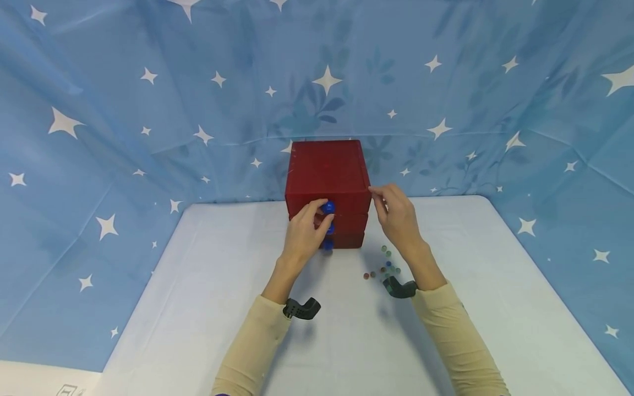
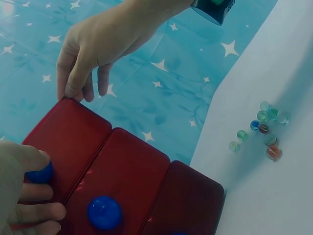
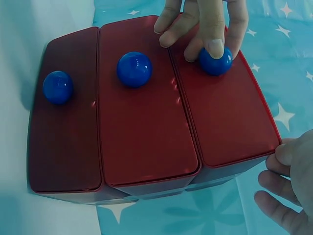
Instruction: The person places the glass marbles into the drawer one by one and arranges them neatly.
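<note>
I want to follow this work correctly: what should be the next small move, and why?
Probably a gentle outward pull on the top blue knob with the left hand: it grips that knob, the right hand holds the red box at an upper corner, and the top section looks closed.

Box (image 1: 327,168) stands near bench (image 1: 495,308) rear edge, about midway; knobs (image 1: 328,207) on front. Marbles (image 1: 383,270) lie off its front right corner. Curtain (image 1: 396,82) behind.
</note>
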Demonstrator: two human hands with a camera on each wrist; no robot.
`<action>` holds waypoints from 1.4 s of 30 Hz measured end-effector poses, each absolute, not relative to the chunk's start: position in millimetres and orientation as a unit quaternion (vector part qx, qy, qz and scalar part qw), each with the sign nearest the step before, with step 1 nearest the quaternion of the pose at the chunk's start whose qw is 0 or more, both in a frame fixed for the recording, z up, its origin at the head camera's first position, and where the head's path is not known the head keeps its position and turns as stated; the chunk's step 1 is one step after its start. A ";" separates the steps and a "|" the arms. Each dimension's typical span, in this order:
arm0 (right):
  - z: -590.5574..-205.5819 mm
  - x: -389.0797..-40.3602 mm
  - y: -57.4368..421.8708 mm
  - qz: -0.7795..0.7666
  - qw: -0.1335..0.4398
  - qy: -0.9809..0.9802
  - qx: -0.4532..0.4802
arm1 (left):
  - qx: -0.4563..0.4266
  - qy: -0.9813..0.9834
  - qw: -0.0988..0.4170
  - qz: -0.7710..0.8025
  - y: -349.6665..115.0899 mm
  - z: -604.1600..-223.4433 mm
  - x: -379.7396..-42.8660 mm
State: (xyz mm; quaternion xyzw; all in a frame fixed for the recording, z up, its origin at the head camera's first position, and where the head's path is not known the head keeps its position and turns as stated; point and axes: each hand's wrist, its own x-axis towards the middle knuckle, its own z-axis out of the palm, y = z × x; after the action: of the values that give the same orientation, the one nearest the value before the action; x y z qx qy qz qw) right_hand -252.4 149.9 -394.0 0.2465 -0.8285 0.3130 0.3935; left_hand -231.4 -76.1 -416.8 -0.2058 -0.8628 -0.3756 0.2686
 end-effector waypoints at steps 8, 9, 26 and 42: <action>-394.2 -253.7 149.8 0.318 0.398 -0.825 0.243 | -0.194 -0.862 0.257 -0.391 -72.0 -415.3 -234.1; -394.1 -253.6 149.6 0.316 0.399 -0.826 0.243 | -0.192 -0.863 0.255 -0.392 -71.7 -415.5 -234.0; -394.6 -252.9 148.1 0.312 0.407 -0.824 0.243 | -0.173 -0.864 0.255 -0.397 -67.1 -414.1 -234.8; -393.4 -252.5 149.5 0.312 0.396 -0.829 0.242 | -0.181 -0.854 0.258 -0.414 -67.5 -416.5 -233.1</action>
State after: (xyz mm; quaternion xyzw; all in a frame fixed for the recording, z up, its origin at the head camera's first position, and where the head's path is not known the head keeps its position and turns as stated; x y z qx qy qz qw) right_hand -252.5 149.5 -393.4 0.2416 -0.8291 0.3119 0.3961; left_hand -233.1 -67.5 -416.5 -0.1814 -0.8536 -0.4145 0.2581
